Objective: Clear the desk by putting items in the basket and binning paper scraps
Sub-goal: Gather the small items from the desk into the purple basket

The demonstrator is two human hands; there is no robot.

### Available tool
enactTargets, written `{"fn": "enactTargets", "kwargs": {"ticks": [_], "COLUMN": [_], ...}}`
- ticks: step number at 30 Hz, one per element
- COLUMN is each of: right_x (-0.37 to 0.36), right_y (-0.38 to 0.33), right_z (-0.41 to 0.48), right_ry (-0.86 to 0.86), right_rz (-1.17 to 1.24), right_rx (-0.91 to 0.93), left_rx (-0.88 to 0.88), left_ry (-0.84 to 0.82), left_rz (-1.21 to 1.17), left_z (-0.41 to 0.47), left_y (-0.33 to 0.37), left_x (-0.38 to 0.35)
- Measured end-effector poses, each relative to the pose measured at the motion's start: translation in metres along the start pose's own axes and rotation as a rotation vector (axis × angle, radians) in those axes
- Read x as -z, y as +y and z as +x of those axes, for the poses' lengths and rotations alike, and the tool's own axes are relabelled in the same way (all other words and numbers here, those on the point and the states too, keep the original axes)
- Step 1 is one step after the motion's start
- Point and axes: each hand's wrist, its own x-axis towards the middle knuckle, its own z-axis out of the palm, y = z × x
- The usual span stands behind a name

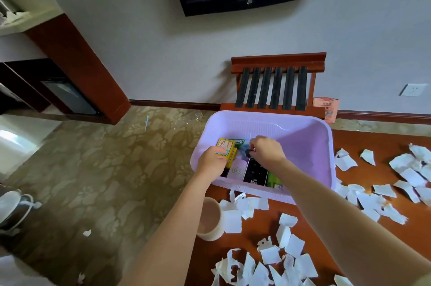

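A lilac basket (pixel 303 122) sits on the far left corner of the table (pixel 373 141). The left hand (pixel 211 162) is at the basket's left rim, its fingers wrapped round a yellow box (pixel 225 147) held just inside that rim. The right hand (pixel 265 151) reaches into the middle of the basket, fingers curled, pinching a small dark item (pixel 249 151); what that item is cannot be told. Under both hands, on the basket's floor, lie a black device (pixel 255 172) and, to its right, a green pack (pixel 275 180). A green mint pack (pixel 238 141) lies just behind the yellow box. White paper scraps (pixel 233 220) lie on the table along the basket's near side and to its right, some touching its near wall. A beige bin (pixel 210 222) stands just off the table edge, below the basket's near left corner.
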Motion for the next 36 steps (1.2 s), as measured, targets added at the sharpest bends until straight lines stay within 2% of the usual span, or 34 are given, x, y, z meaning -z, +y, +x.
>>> {"fn": "enactTargets", "kwargs": {"ticks": [3, 7, 11, 15, 20, 23, 27, 32, 36], "right_x": [-0.008, -0.014, -0.004, 0.018, 0.043, 0.046, 0.043, 0.047, 0.050], "right_y": [-0.010, -0.003, 0.007, 0.018, 0.044, 0.055, 0.053, 0.058, 0.059], "right_z": [-0.001, 0.002, -0.005, -0.021, -0.051, -0.074, -0.097, -0.119, -0.131], "right_ry": [-0.101, -0.167, -0.085, 0.009, 0.126, 0.123, 0.121, 0.130, 0.122], "right_rz": [-0.040, 0.072, 0.198, 0.225, -0.048, -0.202, -0.338, -0.083, 0.060], "right_rx": [-0.024, -0.088, -0.069, -0.088, -0.142, -0.210, -0.146, -0.290, -0.271], "left_rx": [-0.037, -0.087, -0.146, -0.235, -0.238, -0.235, -0.233, -0.224, -0.281], "left_ry": [-0.023, -0.058, -0.083, -0.236, -0.258, -0.247, -0.217, -0.187, -0.197], "left_rz": [0.024, 0.090, 0.143, 0.368, 0.446, 0.484, 0.509, 0.528, 0.492], "left_z": [-0.003, -0.006, -0.012, -0.021, -0.029, -0.032, -0.033, -0.038, -0.048], "left_y": [0.002, 0.001, 0.002, -0.001, 0.001, 0.000, -0.006, -0.008, 0.002], "left_x": [0.000, -0.002, -0.007, -0.012, -0.012, -0.014, -0.018, -0.021, -0.024]}}
